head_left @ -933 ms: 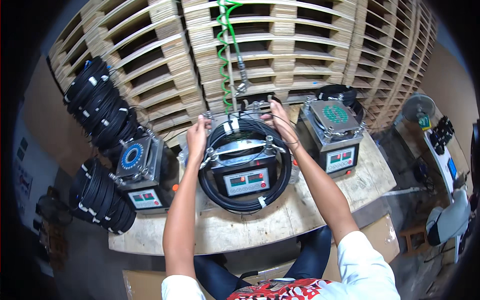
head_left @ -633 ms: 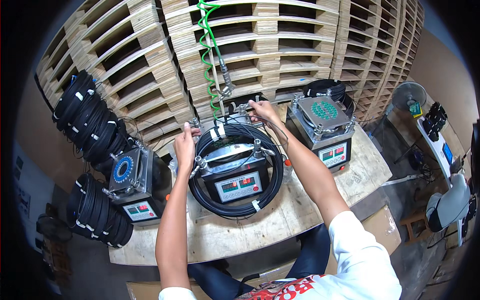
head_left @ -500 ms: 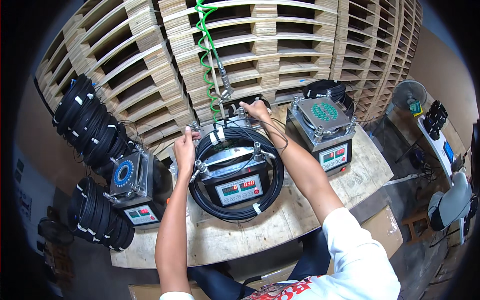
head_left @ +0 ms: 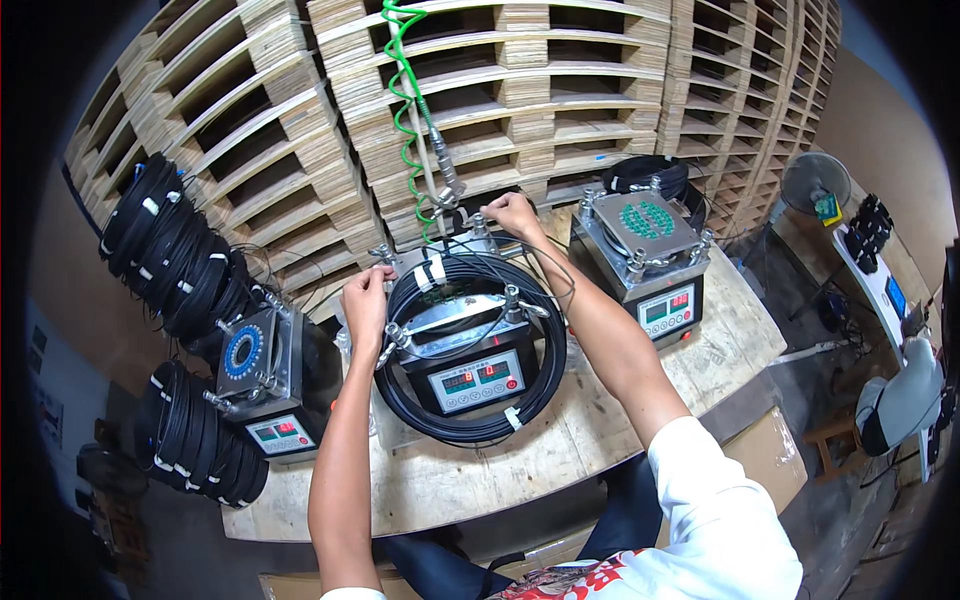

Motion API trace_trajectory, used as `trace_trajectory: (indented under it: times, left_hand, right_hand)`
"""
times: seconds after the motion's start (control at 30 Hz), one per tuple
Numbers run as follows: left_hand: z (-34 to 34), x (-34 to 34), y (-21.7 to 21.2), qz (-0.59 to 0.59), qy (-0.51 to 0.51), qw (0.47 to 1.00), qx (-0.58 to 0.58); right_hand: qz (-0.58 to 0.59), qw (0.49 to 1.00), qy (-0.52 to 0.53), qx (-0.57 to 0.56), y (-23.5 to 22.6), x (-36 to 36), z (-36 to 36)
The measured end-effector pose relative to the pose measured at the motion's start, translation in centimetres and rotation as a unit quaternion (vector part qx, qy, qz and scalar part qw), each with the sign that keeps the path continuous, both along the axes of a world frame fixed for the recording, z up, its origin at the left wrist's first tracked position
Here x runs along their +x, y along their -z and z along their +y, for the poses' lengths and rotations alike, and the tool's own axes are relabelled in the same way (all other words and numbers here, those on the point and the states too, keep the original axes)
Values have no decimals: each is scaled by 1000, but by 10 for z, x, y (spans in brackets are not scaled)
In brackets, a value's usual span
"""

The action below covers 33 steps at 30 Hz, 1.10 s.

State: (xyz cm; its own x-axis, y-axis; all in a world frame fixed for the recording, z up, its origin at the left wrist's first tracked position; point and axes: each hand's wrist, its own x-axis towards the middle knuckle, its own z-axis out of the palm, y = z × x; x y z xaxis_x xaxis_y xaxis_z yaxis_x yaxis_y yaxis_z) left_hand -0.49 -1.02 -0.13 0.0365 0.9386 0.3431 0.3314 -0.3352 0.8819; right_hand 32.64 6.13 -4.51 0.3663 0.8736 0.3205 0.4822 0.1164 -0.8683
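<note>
A coil of black cable (head_left: 552, 385) with white bands hangs around the middle tester (head_left: 477, 385), a black box with a lit red display and a metal top plate. My left hand (head_left: 366, 302) is at the coil's upper left, thumb and fingers pinched near the tester's rear left corner post. My right hand (head_left: 515, 217) reaches over the coil to the tester's rear right corner, its fingers closed too. What either hand pinches is too small to make out. Thin black cable ends (head_left: 470, 243) run between the hands behind the coil.
A tester with a blue ring (head_left: 243, 350) stands left, beside stacked cable coils (head_left: 170, 250). At right is a tester with green sockets (head_left: 648, 220), with more coils (head_left: 650, 175) behind it. A green spiral air hose (head_left: 405, 110) hangs before wooden pallets (head_left: 500, 80). A fan (head_left: 815, 183) stands far right.
My left thumb, raised before, has folded down against the fingers. My right hand has turned slightly, its fingers drawn together. The readings on the middle tester's display have changed.
</note>
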Motion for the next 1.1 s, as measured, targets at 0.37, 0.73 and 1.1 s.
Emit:
trace_trajectory:
  times: [0.37, 0.73, 1.1]
  left_hand:
    - [-3, -8, -2, 1, -13, 1000, 11]
    - [-9, 8, -8, -35, 6, 999, 37]
    - [12, 1, 15, -84, 9, 996, -34]
  right_hand:
    - [-182, 979, 23, 92, -30, -52, -37]
    - [-137, 974, -176, 23, -31, -33, -9]
    - [-61, 987, -111, 93, -9, -16, -104]
